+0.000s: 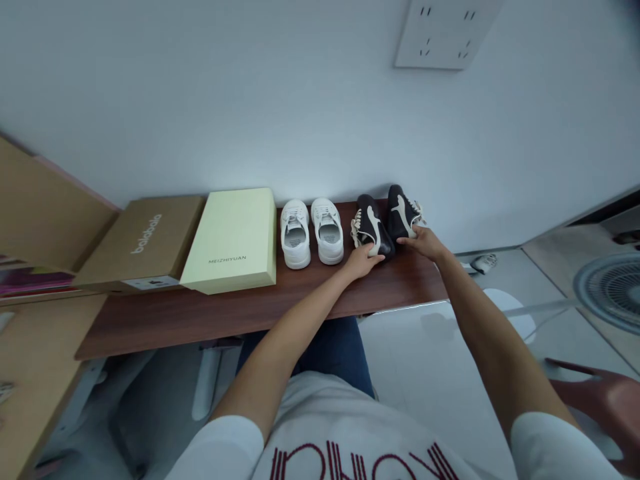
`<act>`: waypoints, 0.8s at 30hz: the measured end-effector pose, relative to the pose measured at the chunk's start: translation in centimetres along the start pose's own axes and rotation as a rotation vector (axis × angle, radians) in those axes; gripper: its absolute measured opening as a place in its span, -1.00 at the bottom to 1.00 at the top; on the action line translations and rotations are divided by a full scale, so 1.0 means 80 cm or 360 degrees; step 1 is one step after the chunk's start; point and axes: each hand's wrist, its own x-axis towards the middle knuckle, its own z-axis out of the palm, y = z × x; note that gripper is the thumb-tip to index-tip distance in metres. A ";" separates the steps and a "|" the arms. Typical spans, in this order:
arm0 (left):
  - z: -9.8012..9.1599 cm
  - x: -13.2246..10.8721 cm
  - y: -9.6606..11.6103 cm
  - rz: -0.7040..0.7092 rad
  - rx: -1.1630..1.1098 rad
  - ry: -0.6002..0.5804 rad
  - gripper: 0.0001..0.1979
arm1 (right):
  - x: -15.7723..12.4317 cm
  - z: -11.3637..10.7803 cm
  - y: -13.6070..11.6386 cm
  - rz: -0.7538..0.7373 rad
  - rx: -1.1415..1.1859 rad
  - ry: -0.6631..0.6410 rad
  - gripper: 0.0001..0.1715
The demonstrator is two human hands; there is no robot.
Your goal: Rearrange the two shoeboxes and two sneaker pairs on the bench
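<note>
My left hand [364, 261] is closed on the heel of a black sneaker [376, 223] with a cream side stripe and cream laces, which is tilted on its side. Beside it, my right hand [421, 243] grips the heel of the matching black sneaker [399, 212], also tilted, its laces toward the right. Both are at the right part of a dark reddish-brown wooden shelf [310, 293]. Just left of them, a white sneaker [327, 230] and its mate, another white sneaker [295, 233], stand upright side by side, toes toward the wall.
Further left lie a pale yellow shoebox [233, 233] and a brown shoebox [145, 240]. A wall socket panel [445, 33] is above. To the right are a fan [613, 290], a pinkish-brown chair [605, 407] and a white shoe [484, 263] on the floor.
</note>
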 end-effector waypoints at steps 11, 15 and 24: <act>-0.032 0.019 0.070 0.0041 0.1011 -0.0248 -0.72 | -0.013 -0.012 -0.074 -0.0010 -0.1660 -0.0191 -0.60; -0.032 0.027 0.079 0.0044 0.1125 -0.0311 -0.72 | -0.007 -0.002 -0.085 0.0055 -0.1723 -0.0230 -0.62; -0.023 0.038 0.074 0.0033 0.1134 -0.0367 -0.69 | 0.012 0.007 -0.075 0.0046 -0.1764 -0.0341 -0.58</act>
